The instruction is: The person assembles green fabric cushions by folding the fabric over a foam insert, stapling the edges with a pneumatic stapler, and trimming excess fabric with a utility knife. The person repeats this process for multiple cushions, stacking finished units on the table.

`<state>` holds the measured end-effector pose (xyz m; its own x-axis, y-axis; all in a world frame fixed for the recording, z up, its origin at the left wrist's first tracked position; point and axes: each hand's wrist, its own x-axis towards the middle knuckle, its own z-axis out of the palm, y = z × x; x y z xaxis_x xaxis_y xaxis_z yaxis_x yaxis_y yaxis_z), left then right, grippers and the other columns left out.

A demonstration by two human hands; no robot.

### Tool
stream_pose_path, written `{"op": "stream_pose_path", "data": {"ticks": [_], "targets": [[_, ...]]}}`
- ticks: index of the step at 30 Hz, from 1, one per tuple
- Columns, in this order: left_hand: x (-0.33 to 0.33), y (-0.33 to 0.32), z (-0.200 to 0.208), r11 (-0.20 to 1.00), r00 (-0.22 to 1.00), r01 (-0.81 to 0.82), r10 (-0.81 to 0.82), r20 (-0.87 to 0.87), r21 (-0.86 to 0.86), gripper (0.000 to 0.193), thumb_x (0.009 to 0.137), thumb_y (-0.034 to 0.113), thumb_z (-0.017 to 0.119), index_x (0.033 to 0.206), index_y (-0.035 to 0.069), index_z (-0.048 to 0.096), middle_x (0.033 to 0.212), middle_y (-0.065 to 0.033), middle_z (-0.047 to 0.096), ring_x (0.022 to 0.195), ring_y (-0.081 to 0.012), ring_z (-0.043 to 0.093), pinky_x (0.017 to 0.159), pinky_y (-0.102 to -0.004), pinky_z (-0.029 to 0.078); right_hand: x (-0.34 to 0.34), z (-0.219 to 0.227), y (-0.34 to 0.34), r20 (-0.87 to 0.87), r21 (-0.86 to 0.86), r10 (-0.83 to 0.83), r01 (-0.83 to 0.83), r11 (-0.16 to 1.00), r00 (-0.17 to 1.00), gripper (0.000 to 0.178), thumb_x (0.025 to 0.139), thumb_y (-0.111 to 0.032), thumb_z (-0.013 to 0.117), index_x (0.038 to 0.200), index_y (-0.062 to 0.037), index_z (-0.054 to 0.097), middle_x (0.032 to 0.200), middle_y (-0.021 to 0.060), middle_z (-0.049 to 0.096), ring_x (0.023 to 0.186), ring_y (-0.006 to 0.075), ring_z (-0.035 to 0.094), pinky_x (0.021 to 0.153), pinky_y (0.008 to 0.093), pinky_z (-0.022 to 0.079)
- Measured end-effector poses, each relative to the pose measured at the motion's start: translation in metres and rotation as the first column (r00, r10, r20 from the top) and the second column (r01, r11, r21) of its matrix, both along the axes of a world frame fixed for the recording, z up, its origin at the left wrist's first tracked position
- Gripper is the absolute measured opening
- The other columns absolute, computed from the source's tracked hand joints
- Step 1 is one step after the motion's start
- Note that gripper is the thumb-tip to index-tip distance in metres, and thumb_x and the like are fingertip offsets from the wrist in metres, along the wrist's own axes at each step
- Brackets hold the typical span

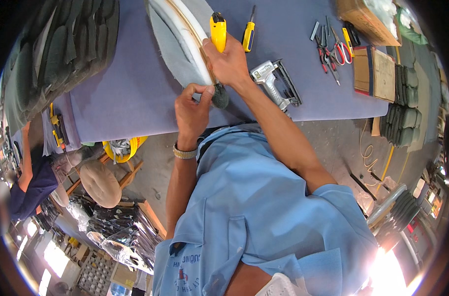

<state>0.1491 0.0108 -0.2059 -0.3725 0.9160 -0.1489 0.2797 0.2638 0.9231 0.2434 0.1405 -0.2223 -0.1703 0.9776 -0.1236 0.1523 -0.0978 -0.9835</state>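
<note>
A long curved upholstery piece point(185, 39), with white foam, a thin tan edge and grey-blue fabric, lies over the table's near side. My right hand point(229, 61) is closed round a yellow utility knife point(218, 32) and rests against the piece's right edge; the blade is hidden. At the near end, my left hand point(192, 111) pinches the edge of the piece between thumb and finger. A dark green fabric tip point(220, 96) sticks out beside that thumb. Right of my right wrist lies a silver staple gun point(274, 84), and beyond it a screwdriver point(249, 37) with a yellow-and-blue handle.
The blue-grey table point(121, 98) carries a stack of dark padded pieces point(62, 49) at left. Red-handled scissors point(341, 53), pliers point(328, 61) and cardboard boxes point(377, 74) sit at right. A yellow bucket point(136, 145) stands below the edge. Another person's arm point(25, 158) shows at far left.
</note>
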Motion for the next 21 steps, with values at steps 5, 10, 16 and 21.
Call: {"op": "stream_pose_path", "data": {"ticks": [5, 10, 16, 21], "targets": [[-0.004, -0.002, 0.002, 0.998, 0.999, 0.024, -0.027, -0.037, -0.064, 0.021, 0.097, 0.021, 0.074, 0.09, 0.001, 0.072, 0.071, -0.0005, 0.069, 0.062, -0.0041, 0.059, 0.055, -0.0209, 0.044, -0.003, 0.001, 0.002, -0.007, 0.001, -0.003, 0.003, 1.0, 1.0, 0.032, 0.093, -0.029, 0.063, 0.097, 0.0035, 0.065, 0.08, 0.0244, 0.069, 0.076, 0.0388, 0.07, 0.073, 0.0469, 0.053], [-0.008, -0.005, -0.004, 1.0, 0.996, 0.009, -0.007, 0.09, -0.023, 0.02, 0.097, 0.017, 0.074, 0.088, 0.0, 0.069, 0.07, -0.002, 0.068, 0.062, -0.0057, 0.058, 0.055, -0.0244, 0.045, -0.008, 0.005, 0.005, 0.026, 0.017, 0.024, -0.025, 1.0, 0.999, 0.033, 0.093, -0.029, 0.063, 0.096, 0.0043, 0.064, 0.08, 0.0259, 0.069, 0.078, 0.0424, 0.07, 0.073, 0.0493, 0.053], [-0.016, -0.007, -0.013, 0.999, 0.977, -0.003, -0.005, 0.211, 0.037, 0.018, 0.097, 0.014, 0.075, 0.088, -0.001, 0.068, 0.079, -0.0037, 0.07, 0.067, -0.0059, 0.061, 0.06, -0.0218, 0.051, -0.011, 0.003, 0.012, 0.024, -0.012, 0.058, -0.058, 0.998, 0.998, 0.035, 0.093, -0.03, 0.062, 0.096, 0.0046, 0.065, 0.081, 0.0266, 0.07, 0.08, 0.0447, 0.07, 0.074, 0.05, 0.053], [-0.018, -0.01, -0.01, 1.0, 0.955, 0.0, -0.002, 0.298, 0.007, 0.018, 0.097, 0.014, 0.075, 0.089, -0.001, 0.068, 0.084, -0.0032, 0.071, 0.071, -0.005, 0.062, 0.062, -0.0214, 0.052, -0.01, 0.009, 0.014, 0.095, -0.009, 0.085, -0.084, 0.996, 0.992, 0.037, 0.093, -0.032, 0.061, 0.095, 0.0042, 0.065, 0.08, 0.0256, 0.07, 0.08, 0.0428, 0.071, 0.074, 0.0492, 0.053]]}}
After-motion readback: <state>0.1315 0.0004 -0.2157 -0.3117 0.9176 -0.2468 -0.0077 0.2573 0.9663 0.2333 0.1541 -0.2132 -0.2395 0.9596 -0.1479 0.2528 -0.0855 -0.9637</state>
